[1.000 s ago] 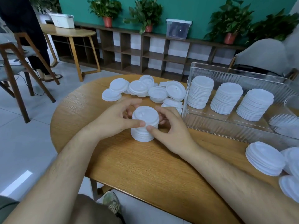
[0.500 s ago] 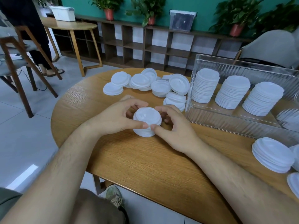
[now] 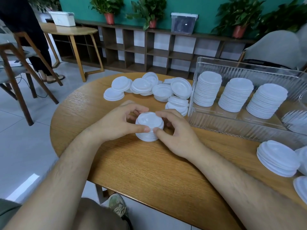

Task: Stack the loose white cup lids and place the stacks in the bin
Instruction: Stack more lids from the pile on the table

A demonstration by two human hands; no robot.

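A short stack of white cup lids [image 3: 149, 124] stands on the round wooden table [image 3: 149, 171] in front of me. My left hand [image 3: 119, 123] grips it from the left and my right hand [image 3: 176, 133] from the right, thumbs nearly meeting at the front. Loose white lids [image 3: 146, 87] lie scattered behind the stack. The clear ribbed bin [image 3: 232, 123] at the right holds three tall lid stacks [image 3: 235, 95].
More lid piles [image 3: 277, 158] lie at the table's right edge. A wooden chair [image 3: 18, 67] and a small side table [image 3: 73, 30] stand on the left, with a person's legs beside them. Shelving with potted plants lines the back wall.
Both hands stay around the lid stack, which has been pressed down and squared up; my thumbs have closed in at its front. My view has shifted slightly.
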